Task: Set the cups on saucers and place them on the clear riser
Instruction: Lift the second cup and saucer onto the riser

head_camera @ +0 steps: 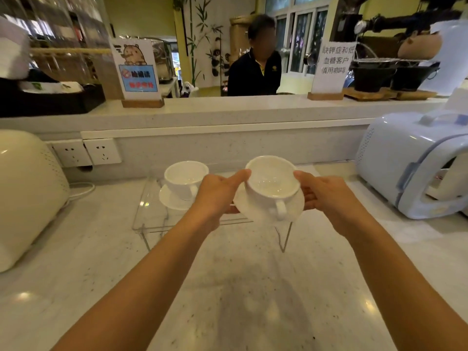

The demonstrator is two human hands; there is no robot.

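A white cup (186,178) sits on its saucer (169,200) on the left part of the clear riser (149,214). Above the riser's right side I hold a second white cup (272,178) on a white saucer (253,207), its handle turned toward me. My left hand (217,196) grips the saucer's left rim, thumb against the cup. My right hand (324,196) grips the saucer's right rim, thumb touching the cup's lip. The set looks slightly tilted toward me; whether it touches the riser I cannot tell.
A cream appliance (25,198) stands at the left and a pale blue machine (415,163) at the right. Wall sockets (87,152) sit behind the riser under a raised counter ledge (228,107) with sign stands. A person stands beyond the ledge.
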